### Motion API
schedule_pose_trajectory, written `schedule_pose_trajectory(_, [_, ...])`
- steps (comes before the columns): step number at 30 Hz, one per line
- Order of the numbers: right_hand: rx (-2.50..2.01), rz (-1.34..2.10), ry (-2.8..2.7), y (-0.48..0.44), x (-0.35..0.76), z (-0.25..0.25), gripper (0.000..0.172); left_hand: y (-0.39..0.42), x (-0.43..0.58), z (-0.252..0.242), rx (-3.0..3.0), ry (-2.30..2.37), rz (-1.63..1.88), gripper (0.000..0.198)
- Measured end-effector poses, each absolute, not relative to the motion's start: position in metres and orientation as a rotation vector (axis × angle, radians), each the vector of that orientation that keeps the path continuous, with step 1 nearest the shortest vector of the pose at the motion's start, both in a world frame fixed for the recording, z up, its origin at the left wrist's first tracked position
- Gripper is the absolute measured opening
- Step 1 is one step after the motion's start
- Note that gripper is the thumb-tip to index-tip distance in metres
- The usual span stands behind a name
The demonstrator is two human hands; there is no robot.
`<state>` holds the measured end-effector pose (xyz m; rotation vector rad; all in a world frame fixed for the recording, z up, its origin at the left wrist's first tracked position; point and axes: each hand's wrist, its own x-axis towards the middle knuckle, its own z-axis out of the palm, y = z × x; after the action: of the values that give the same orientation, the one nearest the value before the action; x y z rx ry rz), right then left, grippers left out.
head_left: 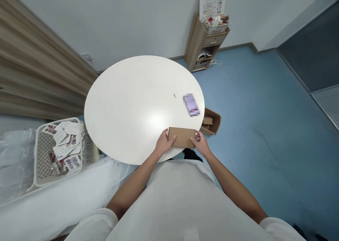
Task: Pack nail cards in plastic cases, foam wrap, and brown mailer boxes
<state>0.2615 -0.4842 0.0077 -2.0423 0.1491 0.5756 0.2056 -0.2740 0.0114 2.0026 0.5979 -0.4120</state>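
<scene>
A small flat brown cardboard box (182, 136) is held level between my two hands at the near right edge of the round white table (127, 103). My left hand (163, 142) grips its left end, thumb on top and fingers along the side. At the right end, my right hand (200, 142) holds it the same way. The box looks closed. Beyond it on the table lies a purple item (191, 104), blurred out by pixels. A tiny dark object (174, 96) sits to the left of that.
An open cardboard carton (217, 124) with smaller brown boxes stands on the floor right of the table. At left, a white plastic basket (38, 156) holds cards and small packets. Behind stands a wooden cabinet (194, 43) with a filled white basket (217, 30) on top.
</scene>
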Motion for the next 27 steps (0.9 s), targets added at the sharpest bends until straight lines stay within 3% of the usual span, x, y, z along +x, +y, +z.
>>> schedule_pose_trajectory(9, [-2.071, 0.322, 0.386, -0.617, 0.319, -0.015, 0.063, -0.401, 0.311, 0.0, 1.986, 0.289, -0.502, 0.074])
schedule_pose_trajectory(17, [-1.836, 0.239, 0.548, -0.728, 0.402, -0.027, 0.067, -0.522, 0.428, -0.037, 1.9, 0.235, -0.581, 0.06])
schedule_pose_trajectory(27, [-2.02, 0.492, 0.69, -0.783, 0.414, -0.063, 0.063, -0.546, 0.459, -0.047, 2.046, 0.335, -0.771, 0.059])
